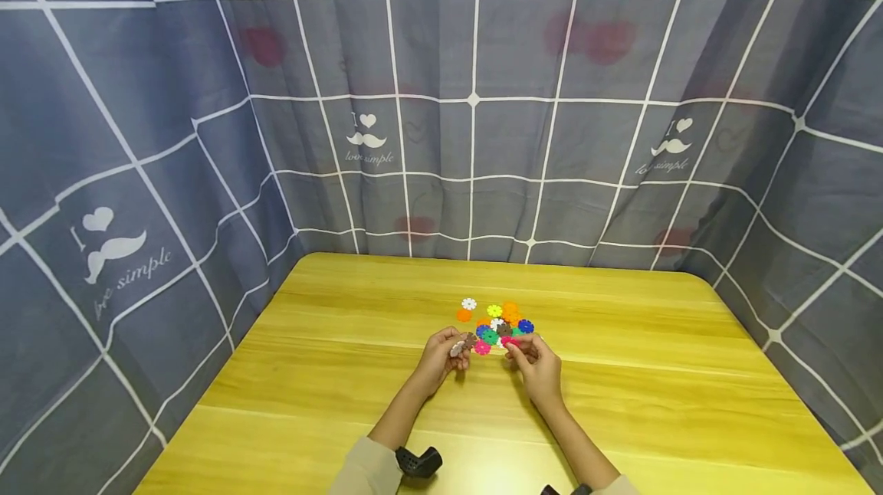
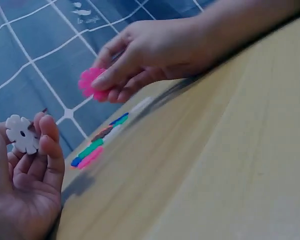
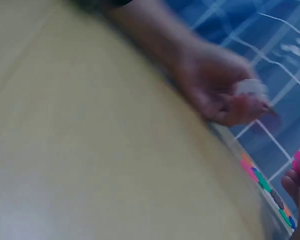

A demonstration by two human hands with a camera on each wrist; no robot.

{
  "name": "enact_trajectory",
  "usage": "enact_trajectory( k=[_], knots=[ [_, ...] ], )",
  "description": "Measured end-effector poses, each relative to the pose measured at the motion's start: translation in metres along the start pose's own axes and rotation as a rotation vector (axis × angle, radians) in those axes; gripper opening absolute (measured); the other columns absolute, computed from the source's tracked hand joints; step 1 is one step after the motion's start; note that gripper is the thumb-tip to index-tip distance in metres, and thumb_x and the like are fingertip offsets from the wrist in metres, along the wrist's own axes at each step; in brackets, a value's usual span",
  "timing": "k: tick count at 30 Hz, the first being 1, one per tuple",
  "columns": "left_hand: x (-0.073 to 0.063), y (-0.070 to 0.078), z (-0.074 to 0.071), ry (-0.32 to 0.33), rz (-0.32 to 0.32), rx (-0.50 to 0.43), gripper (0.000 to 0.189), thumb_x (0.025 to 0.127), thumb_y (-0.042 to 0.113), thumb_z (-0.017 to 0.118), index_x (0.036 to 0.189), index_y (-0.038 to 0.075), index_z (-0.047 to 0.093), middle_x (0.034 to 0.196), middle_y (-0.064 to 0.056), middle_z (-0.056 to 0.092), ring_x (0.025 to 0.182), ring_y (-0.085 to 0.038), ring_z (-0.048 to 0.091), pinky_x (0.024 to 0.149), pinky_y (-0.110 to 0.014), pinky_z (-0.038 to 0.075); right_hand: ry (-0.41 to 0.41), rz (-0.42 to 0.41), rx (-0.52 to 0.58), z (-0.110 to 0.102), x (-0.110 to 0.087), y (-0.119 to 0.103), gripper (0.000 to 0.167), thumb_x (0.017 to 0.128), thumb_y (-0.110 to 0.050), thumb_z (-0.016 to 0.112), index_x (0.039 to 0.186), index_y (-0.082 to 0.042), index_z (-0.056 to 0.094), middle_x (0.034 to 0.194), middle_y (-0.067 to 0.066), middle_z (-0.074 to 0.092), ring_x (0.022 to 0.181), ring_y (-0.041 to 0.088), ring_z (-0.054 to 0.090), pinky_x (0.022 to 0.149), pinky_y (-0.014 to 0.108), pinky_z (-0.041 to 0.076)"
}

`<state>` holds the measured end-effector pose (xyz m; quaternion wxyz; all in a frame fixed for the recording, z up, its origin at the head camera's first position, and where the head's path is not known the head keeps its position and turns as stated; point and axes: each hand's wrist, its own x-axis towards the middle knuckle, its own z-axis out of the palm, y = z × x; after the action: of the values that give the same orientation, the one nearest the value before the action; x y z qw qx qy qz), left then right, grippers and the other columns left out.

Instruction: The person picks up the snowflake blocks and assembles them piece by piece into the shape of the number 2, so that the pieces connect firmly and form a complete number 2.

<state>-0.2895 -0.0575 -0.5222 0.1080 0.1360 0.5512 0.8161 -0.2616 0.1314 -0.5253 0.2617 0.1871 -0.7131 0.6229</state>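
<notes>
My left hand (image 1: 434,361) holds a white notched plastic disc (image 2: 24,134) with a small centre hole between thumb and fingers. A brown notched disc (image 1: 470,341) is at the same fingers, beside the white one; whether the two are joined I cannot tell. Between thumb and forefinger, my right hand (image 1: 543,376) pinches a pink notched disc (image 2: 92,84), raised above the table in the left wrist view. Just beyond both hands lies a loose group of similar discs, among them a green disc (image 1: 490,336) and another pink disc (image 1: 483,347).
Farther back on the wooden table (image 1: 331,311) lie a white disc (image 1: 469,303), an orange disc (image 1: 464,315) and a yellow disc (image 1: 494,311). A blue disc (image 1: 526,326) sits at the group's right edge. A grey-blue gridded curtain (image 1: 441,135) surrounds the table's back and sides.
</notes>
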Motion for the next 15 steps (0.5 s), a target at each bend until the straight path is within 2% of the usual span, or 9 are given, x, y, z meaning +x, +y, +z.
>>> enact_trajectory(
  k=[2, 8, 11, 15],
  knots=[
    [0.000, 0.000, -0.001, 0.005, 0.011, 0.016, 0.018, 0.095, 0.010, 0.048, 0.079, 0.004, 0.048, 0.064, -0.004, 0.056, 0.049, -0.010, 0.053, 0.046, -0.018, 0.044, 0.012, 0.067, 0.061, -0.002, 0.001, 0.008, 0.013, 0.084, 0.003, 0.063, 0.095, 0.009, 0.060, 0.079, 0.024, 0.064, 0.066, 0.032, 0.065, 0.058, 0.034, 0.054],
    [0.000, -0.002, 0.001, -0.037, 0.000, 0.067, 0.018, 0.096, 0.012, 0.048, 0.081, 0.004, 0.049, 0.067, -0.006, 0.058, 0.052, -0.012, 0.056, 0.049, -0.020, 0.046, -0.090, 0.196, 0.212, -0.001, 0.000, 0.017, 0.025, 0.089, -0.007, 0.061, 0.107, 0.010, 0.058, 0.090, 0.023, 0.066, 0.081, 0.035, 0.065, 0.070, 0.039, 0.053],
    [0.001, -0.002, 0.002, -0.048, -0.008, 0.082, 0.018, 0.097, 0.010, 0.046, 0.081, 0.003, 0.050, 0.067, -0.007, 0.058, 0.052, -0.012, 0.056, 0.049, -0.021, 0.046, -0.086, 0.266, 0.206, 0.002, -0.001, 0.014, 0.024, 0.088, -0.012, 0.063, 0.102, 0.008, 0.061, 0.090, 0.018, 0.066, 0.079, 0.036, 0.063, 0.070, 0.038, 0.054],
    [-0.001, 0.000, 0.005, -0.058, -0.012, 0.102, 0.018, 0.097, 0.012, 0.047, 0.081, 0.004, 0.051, 0.067, -0.006, 0.059, 0.052, -0.011, 0.056, 0.048, -0.021, 0.046, -0.082, 0.338, 0.169, 0.004, 0.001, -0.002, 0.018, 0.087, -0.007, 0.064, 0.097, 0.007, 0.064, 0.089, 0.019, 0.063, 0.072, 0.041, 0.057, 0.063, 0.035, 0.053]
  ],
)
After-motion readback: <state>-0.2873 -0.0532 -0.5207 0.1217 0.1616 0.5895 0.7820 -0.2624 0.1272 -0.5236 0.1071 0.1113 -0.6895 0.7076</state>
